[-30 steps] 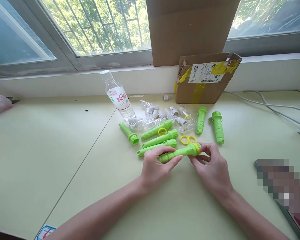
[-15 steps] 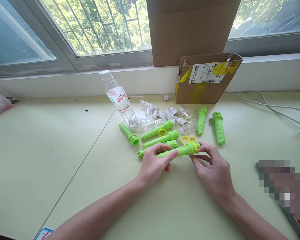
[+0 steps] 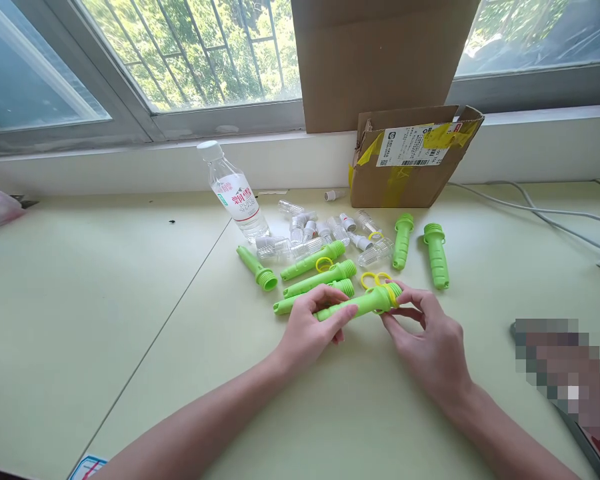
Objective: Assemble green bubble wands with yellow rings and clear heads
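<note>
My left hand (image 3: 313, 323) is closed round the lower part of a green ribbed tube (image 3: 364, 305), tilted with its threaded end to the right. A yellow ring (image 3: 393, 295) sits around that threaded end. My right hand (image 3: 425, 333) pinches the ring and the tube end between thumb and fingers. Behind my hands lie several more green tubes (image 3: 320, 278), with loose yellow rings (image 3: 369, 280) near them. Two green tubes stand apart on the right, one of them (image 3: 437, 257) nearest the cables.
Clear plastic pieces with white caps (image 3: 307, 248) are heaped behind the green tubes. A water bottle (image 3: 237, 197) is at the back left, a cardboard box (image 3: 400, 177) at the back. White cables (image 3: 540, 208) and a blurred phone-like object (image 3: 570, 393) lie to the right.
The held green tube and my hands have hardly moved; the fingers of my right hand have shifted slightly at the yellow ring. The whole view has drifted slightly.
</note>
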Tool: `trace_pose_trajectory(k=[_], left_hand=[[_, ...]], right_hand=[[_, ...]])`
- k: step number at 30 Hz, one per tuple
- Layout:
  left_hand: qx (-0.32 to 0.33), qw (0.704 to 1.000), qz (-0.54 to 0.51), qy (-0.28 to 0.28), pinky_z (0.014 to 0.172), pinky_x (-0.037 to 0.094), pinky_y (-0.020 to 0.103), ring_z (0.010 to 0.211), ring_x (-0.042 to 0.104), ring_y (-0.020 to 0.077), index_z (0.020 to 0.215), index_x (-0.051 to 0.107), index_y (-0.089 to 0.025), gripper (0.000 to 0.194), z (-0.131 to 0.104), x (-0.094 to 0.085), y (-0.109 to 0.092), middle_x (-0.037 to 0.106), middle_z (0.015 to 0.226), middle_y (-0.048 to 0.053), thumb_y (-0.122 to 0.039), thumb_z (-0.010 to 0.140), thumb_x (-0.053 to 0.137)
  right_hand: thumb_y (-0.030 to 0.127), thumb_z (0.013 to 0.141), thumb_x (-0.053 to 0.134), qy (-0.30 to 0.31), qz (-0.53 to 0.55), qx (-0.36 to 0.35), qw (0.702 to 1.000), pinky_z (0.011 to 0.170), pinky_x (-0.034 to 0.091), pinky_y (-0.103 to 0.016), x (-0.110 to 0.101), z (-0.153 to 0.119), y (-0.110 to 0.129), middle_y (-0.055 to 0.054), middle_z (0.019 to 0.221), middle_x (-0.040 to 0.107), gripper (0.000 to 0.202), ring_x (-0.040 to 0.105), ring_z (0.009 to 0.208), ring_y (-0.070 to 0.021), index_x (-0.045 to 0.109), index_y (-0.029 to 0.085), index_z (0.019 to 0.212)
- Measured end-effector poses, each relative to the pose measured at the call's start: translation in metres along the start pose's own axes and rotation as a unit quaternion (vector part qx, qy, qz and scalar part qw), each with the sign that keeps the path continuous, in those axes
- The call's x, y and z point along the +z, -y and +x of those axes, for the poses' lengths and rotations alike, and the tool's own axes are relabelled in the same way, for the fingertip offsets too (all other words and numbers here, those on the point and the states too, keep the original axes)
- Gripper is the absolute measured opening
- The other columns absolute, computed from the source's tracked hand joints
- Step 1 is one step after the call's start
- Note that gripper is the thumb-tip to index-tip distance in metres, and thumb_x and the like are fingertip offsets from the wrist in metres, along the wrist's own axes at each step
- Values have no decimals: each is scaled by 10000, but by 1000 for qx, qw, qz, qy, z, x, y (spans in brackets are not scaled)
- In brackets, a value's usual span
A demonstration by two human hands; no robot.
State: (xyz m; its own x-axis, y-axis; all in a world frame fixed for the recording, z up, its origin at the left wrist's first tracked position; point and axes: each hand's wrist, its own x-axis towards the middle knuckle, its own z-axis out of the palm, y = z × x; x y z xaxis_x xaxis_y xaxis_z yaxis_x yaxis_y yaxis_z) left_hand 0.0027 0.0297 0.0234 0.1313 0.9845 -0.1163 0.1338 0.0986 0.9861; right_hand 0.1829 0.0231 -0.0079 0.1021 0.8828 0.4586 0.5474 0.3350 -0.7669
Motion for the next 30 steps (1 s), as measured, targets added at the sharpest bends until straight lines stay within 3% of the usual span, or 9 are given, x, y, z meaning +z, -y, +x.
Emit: trace_pose_trajectory(k=[7,9,18,30], left_hand=[[129,986,102,-29,709,535,269,772,666,172,855,638,-166,220,1,0,4,677,840,32,-265,700,759],[142,983,107,-45,712,534,270,782,670,179,843,656,-158,199,1,1,6,685,821,37,-264,707,756],[63,996,35,-49,444,483,218,496,592,114,873,679,-142,244,-2,4,4,662,672,21,-322,724,749],[3,1000,-11,-9,393,446,187,415,548,68,831,687,-138,250,-1,2,1,633,694,11,-367,744,731]], right_hand=[[223,775,670,3,34,24,999,522,622,-278,0,0,-1,-117,1090,693,177,729,743,-209,524,211,875],[215,773,669,4,40,24,999,557,630,-294,0,0,-1,-125,1115,684,172,729,768,-215,527,209,870],[191,784,650,-3,31,-1,999,678,638,-338,0,1,0,-111,1082,683,147,710,904,-236,539,204,879],[173,800,655,-15,-15,-60,998,689,633,-328,1,1,1,-90,1107,675,179,686,976,-227,505,211,890]])
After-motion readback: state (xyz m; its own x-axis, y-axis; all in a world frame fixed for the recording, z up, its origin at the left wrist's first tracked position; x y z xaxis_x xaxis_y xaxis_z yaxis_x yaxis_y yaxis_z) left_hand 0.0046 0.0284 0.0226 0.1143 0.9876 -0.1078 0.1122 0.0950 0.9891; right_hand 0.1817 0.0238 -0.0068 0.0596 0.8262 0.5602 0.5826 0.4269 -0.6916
